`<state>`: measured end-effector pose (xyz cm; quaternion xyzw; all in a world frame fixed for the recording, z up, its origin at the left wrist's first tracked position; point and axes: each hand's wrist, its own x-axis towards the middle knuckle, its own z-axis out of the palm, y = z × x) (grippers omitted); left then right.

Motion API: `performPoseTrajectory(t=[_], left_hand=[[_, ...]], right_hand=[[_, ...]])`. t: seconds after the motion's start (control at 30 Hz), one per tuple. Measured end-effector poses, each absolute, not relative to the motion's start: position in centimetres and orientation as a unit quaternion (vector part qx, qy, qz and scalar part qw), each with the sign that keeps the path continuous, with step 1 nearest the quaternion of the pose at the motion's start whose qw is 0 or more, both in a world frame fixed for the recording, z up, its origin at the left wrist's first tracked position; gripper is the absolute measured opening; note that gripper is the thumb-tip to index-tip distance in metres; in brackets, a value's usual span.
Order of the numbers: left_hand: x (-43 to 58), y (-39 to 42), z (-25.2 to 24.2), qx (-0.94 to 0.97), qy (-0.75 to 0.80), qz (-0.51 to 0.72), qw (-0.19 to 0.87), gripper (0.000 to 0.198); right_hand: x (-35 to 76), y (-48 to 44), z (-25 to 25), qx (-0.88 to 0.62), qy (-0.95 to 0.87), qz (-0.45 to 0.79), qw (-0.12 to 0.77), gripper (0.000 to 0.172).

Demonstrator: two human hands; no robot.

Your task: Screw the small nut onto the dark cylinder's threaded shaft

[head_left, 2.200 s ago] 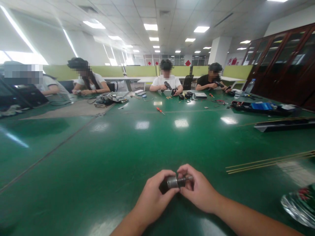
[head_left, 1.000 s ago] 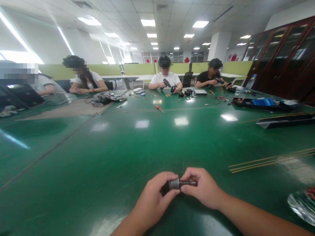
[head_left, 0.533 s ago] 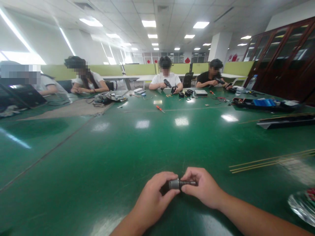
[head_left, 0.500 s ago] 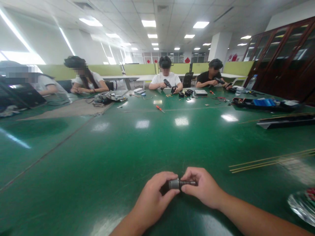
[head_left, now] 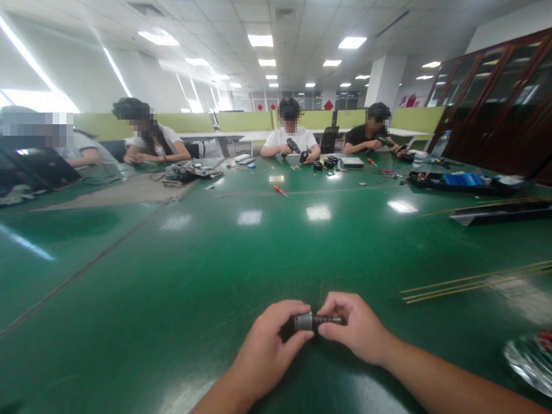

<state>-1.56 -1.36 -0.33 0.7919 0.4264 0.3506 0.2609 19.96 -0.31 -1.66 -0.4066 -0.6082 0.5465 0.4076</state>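
Near the table's front edge, both hands hold one small metal part, a grey cylinder (head_left: 303, 321) with a narrower dark ribbed shaft (head_left: 330, 319) pointing right. My left hand (head_left: 271, 343) is closed round the cylinder, thumb below and fingers above. At the shaft, my right hand (head_left: 357, 329) pinches close to the cylinder between thumb and forefinger; the shaft's bright tip shows past the fingers. The part lies level, just above the green table (head_left: 207, 270). The left end of the cylinder is partly hidden in my left hand.
Thin brass-coloured rods (head_left: 470, 286) and a clear glass dish (head_left: 532, 362) lie at right. A black channel (head_left: 500, 213) and an orange screwdriver (head_left: 280, 190) are farther off. Several people sit across the table; a person in white (head_left: 276, 141) holds a power drill.
Both hands keep their grips on the metal part. The cylinder and shaft have shifted very slightly to the left.
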Motion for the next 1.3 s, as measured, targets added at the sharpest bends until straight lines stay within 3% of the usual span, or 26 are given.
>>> performPoseTrajectory(t=[1.3], left_hand=[[-1.79,-1.16,-0.12,0.785,0.452,0.344,0.249,0.031]], right_hand=[[20.05,-0.45,-1.38,-0.431,-0.587,0.553,0.404,0.012]])
